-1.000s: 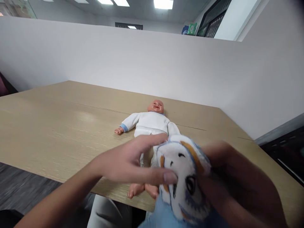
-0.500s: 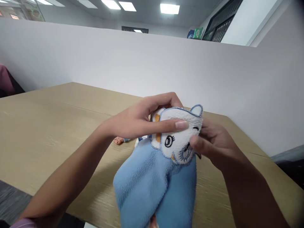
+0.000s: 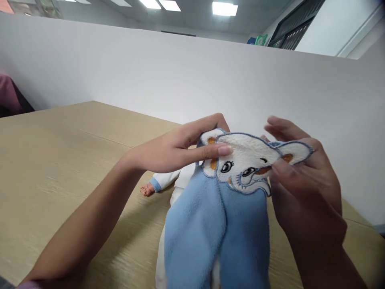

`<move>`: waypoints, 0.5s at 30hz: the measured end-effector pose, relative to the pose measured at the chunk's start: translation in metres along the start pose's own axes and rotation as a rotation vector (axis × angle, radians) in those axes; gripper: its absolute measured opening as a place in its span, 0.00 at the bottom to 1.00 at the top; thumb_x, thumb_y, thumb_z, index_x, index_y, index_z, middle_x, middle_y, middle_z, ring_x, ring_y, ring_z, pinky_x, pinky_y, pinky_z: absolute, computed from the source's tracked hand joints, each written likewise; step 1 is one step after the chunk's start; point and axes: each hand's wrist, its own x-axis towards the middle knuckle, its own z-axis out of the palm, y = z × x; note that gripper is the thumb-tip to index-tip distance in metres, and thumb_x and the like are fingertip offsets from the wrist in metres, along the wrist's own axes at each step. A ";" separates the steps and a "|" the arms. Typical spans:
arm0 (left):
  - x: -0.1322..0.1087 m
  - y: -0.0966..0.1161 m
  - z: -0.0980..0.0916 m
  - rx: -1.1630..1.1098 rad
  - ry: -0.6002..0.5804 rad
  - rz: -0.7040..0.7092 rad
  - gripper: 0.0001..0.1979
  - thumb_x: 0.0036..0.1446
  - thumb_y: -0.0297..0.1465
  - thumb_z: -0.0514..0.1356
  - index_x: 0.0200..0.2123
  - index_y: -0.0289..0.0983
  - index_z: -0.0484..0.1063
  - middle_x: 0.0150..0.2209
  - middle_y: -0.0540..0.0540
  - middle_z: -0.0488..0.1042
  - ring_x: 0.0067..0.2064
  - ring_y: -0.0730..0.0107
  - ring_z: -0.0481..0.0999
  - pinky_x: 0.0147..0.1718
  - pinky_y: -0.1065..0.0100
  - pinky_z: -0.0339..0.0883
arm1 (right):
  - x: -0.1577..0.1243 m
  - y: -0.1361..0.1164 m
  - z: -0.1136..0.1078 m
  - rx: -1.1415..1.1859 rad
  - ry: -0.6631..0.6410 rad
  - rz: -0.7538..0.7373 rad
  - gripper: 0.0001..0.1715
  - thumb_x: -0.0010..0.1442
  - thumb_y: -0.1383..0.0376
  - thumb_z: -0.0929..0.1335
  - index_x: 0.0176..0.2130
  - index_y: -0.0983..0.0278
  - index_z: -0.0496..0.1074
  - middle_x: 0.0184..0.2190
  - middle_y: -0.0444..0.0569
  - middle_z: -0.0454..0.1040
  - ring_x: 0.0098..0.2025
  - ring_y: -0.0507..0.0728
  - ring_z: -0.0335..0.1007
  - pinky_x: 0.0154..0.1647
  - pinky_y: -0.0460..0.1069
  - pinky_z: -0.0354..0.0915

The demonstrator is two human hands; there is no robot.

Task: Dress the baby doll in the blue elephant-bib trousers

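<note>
A blue fleece cloth piece (image 3: 192, 224) hangs in front of me in two panels, topped by a white embroidered elephant face (image 3: 240, 148) with orange-marked ears. My left hand (image 3: 192, 148) grips its upper left side, thumb across the front and fingers behind. At the right ear, my right hand (image 3: 306, 176) pinches the edge with the thumb in front; its upper fingers are raised and slightly blurred. Behind the cloth lies a doll in white clothing; one small doll hand (image 3: 147, 189) pokes out of a white sleeve with a blue cuff (image 3: 155, 184). Most of the doll is hidden.
A light wooden table (image 3: 60, 160) spreads beneath my hands. Beyond it stands a white partition wall (image 3: 135, 76). A maroon and dark item (image 3: 10, 94) is at the far left, and a green object (image 3: 261, 39) shows above the partition.
My right hand has moved right and spread the elephant face wider, so its trunk and right ear now show. More of the doll's sleeve is visible. The view has shifted slightly.
</note>
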 end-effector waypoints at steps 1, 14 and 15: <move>0.000 -0.002 -0.001 -0.019 -0.007 0.008 0.11 0.72 0.43 0.66 0.47 0.44 0.72 0.35 0.53 0.78 0.35 0.70 0.77 0.31 0.69 0.70 | 0.002 0.002 -0.003 -0.012 -0.034 -0.016 0.16 0.65 0.54 0.78 0.49 0.49 0.74 0.64 0.48 0.77 0.66 0.73 0.74 0.54 0.63 0.80; 0.003 -0.013 0.008 -0.037 0.072 0.057 0.13 0.70 0.43 0.68 0.50 0.42 0.76 0.38 0.52 0.80 0.41 0.68 0.83 0.36 0.72 0.77 | 0.021 0.028 -0.040 -0.188 -0.506 0.168 0.39 0.55 0.60 0.84 0.63 0.54 0.77 0.57 0.51 0.83 0.64 0.69 0.78 0.67 0.60 0.73; 0.003 -0.013 0.009 -0.036 0.072 0.054 0.13 0.70 0.44 0.67 0.50 0.42 0.76 0.38 0.52 0.80 0.41 0.68 0.82 0.36 0.72 0.77 | 0.020 0.028 -0.042 -0.215 -0.510 0.167 0.34 0.55 0.60 0.84 0.59 0.55 0.80 0.54 0.50 0.84 0.62 0.68 0.79 0.66 0.60 0.74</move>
